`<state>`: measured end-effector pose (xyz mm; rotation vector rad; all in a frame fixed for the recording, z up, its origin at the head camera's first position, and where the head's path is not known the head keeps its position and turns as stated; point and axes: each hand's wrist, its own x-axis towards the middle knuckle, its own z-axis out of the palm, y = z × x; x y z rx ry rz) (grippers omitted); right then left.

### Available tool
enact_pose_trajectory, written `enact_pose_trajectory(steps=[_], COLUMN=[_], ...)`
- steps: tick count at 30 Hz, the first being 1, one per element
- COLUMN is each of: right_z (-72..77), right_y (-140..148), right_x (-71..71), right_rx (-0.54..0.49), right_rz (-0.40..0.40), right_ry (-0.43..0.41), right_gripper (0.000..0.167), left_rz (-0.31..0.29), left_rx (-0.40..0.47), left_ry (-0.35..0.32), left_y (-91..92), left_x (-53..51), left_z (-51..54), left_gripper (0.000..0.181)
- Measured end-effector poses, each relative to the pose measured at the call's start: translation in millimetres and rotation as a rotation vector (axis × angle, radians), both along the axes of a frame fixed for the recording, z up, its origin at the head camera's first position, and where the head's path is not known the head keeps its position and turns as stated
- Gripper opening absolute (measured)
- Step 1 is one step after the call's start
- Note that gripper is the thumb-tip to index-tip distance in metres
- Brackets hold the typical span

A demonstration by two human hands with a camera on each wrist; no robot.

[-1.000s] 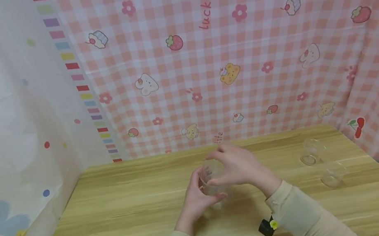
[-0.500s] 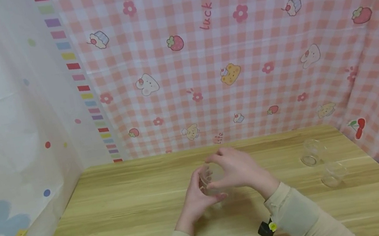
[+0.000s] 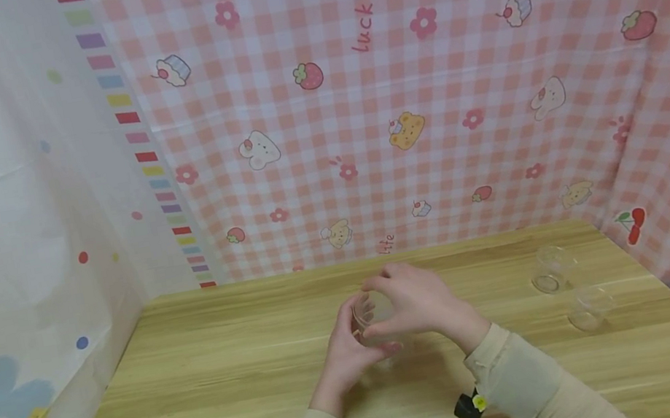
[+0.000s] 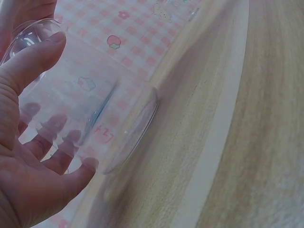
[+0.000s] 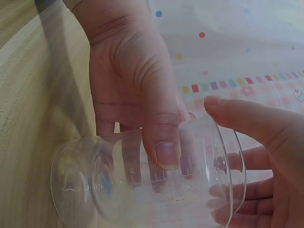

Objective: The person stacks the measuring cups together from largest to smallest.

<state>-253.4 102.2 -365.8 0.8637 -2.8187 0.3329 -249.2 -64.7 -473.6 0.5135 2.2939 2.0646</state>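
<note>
My left hand grips a clear graduated beaker round its side, thumb on one face and fingers on the other. A second clear beaker appears nested in it: two rims and an inner base show in the right wrist view. My right hand holds the upper one near its rim, thumb and fingers spread round it. In the left wrist view, the left fingers show through the clear wall. The base is close to the table; whether it touches cannot be told.
Two more clear beakers or cups stand at the table's right, one farther back and one nearer. The wooden table meets a pink checked cloth at the back, with cloth on both sides.
My right hand has shifted slightly down and left, and the upper beaker sits a little lower inside the other. The left hand stays in place.
</note>
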Motion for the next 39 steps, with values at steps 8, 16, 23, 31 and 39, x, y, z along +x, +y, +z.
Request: enact_pose_trajectory(steps=[8,16,23,31,39], right_z=[-2.2,-2.2,-1.8,-1.5,-1.1], right_y=[-2.1,-3.2,-3.6,-3.8,-4.0], right_x=[-1.3,-0.8,0.5,1.4,1.9], right_rx=[0.023,0.03,0.027,0.019,-0.003], right_rz=[-0.003,0.004,-0.001,-0.011,-0.003], right_ry=[-0.002,0.008,-0.001,-0.018,-0.018], right_gripper=[0.065,0.065,0.065,0.066,0.064], left_rz=[-0.001,0.005,-0.001,0.005,0.012], left_rx=[0.018,0.008,0.013,0.006,0.009], left_ry=[0.01,0.008,0.001,0.012,0.001], left_y=[-0.7,-0.4,-0.7,-0.2,0.3], left_x=[2.2,1.3,2.4,1.3,0.8], left_z=[0.8,0.4,0.9,0.2,-0.3], left_gripper=[0.087,0.087,0.087,0.086,0.087])
